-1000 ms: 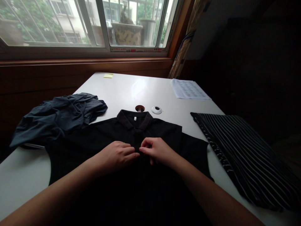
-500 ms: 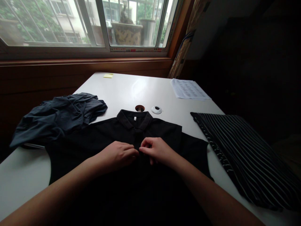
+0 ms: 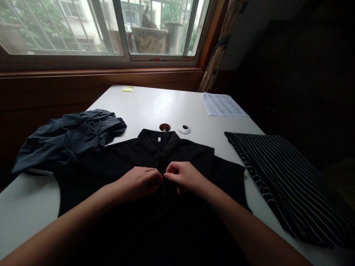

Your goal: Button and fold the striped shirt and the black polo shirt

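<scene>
A black polo shirt lies spread on the white table, its collar pointing away from me and a small white label inside the neck. Over the front placket, below the collar, my left hand is closed with its fingers curled and pinching at the cloth. Close beside it, my right hand pinches the placket between thumb and forefinger. The fingertips of both hands nearly meet. Whatever button may be between them is too dark and small to make out.
A crumpled blue-grey garment lies at the left, against the shirt's sleeve. On the right is a striped black garment. Papers, a yellow sticky note, a cable hole and its white cover are farther back on the table.
The fingers of my left hand have curled in slightly at the placket. My right hand and the shirt stay almost where they were.
</scene>
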A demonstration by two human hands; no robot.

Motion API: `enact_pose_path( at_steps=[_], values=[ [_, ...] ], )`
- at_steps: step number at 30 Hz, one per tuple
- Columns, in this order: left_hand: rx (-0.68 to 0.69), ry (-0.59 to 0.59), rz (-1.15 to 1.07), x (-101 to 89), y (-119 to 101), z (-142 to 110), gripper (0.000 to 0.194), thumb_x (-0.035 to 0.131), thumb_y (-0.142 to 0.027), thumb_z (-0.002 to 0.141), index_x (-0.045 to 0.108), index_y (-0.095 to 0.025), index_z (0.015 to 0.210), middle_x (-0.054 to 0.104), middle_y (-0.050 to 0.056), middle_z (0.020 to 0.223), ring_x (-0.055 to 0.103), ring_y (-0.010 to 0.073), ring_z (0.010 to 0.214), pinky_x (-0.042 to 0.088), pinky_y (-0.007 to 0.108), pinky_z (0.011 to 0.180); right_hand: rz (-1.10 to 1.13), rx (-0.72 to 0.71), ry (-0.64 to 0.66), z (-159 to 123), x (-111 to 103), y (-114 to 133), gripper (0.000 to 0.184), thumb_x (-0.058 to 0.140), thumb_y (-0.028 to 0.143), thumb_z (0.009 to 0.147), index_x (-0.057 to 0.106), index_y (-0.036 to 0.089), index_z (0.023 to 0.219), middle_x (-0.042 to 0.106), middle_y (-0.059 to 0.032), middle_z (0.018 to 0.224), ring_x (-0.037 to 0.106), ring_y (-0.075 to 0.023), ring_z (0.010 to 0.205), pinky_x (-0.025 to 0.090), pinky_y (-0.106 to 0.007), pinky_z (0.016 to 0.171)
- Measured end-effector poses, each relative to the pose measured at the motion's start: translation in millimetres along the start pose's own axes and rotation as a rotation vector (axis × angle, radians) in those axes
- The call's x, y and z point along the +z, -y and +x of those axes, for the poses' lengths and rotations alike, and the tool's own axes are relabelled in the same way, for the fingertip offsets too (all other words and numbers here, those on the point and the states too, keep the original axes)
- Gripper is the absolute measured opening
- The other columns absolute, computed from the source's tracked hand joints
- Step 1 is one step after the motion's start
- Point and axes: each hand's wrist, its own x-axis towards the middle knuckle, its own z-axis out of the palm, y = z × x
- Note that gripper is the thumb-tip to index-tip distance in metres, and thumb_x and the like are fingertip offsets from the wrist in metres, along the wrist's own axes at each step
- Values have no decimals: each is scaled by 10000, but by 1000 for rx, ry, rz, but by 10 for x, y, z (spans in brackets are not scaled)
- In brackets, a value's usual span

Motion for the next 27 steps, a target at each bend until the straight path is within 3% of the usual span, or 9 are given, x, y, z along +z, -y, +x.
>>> enact_pose_path(
  at_steps=[27],
  values=[
    [11,-23,-38,-15,-4,1,157,621,-124,850,662,-203,978,704,6,874,648,133,728,445,217,644,-4,0,-1,-3,-2,15,102,654,284,886,653,182,881,655,45,714,611,-65,409,352,-139,319]
  ],
)
